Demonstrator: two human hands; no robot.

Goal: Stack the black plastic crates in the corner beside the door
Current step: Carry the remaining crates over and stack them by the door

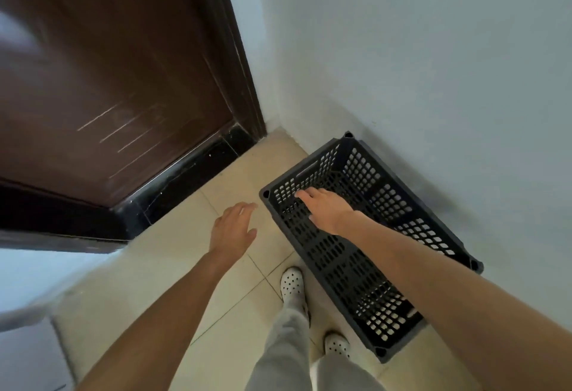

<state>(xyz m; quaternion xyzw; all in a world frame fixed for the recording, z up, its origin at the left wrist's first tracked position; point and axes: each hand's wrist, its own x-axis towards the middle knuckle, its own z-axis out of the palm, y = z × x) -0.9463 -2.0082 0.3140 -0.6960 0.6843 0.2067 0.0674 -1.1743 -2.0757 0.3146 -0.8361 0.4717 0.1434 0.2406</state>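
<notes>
Forearms reach down past the shoes [291, 280]. The left hand [233, 228] hovers beside the crate [334, 257], fingers straight, together, empty. The right hand [326, 212] lies over the crate, which sits on the floor [266, 161] by the wall [433, 81]; its fingertips [300, 195] perhaps hook the rim. Best to grip both long rims and slide it square into the corner by the door [108, 81]. No second crate shows.

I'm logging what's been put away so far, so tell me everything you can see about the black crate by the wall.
The black crate is a long, open-topped plastic bin with lattice walls and bottom and round sockets at its corners. It looks empty, upright on the tiled floor, one long side along the white wall. The right hand rests on the opposite long side.
</notes>
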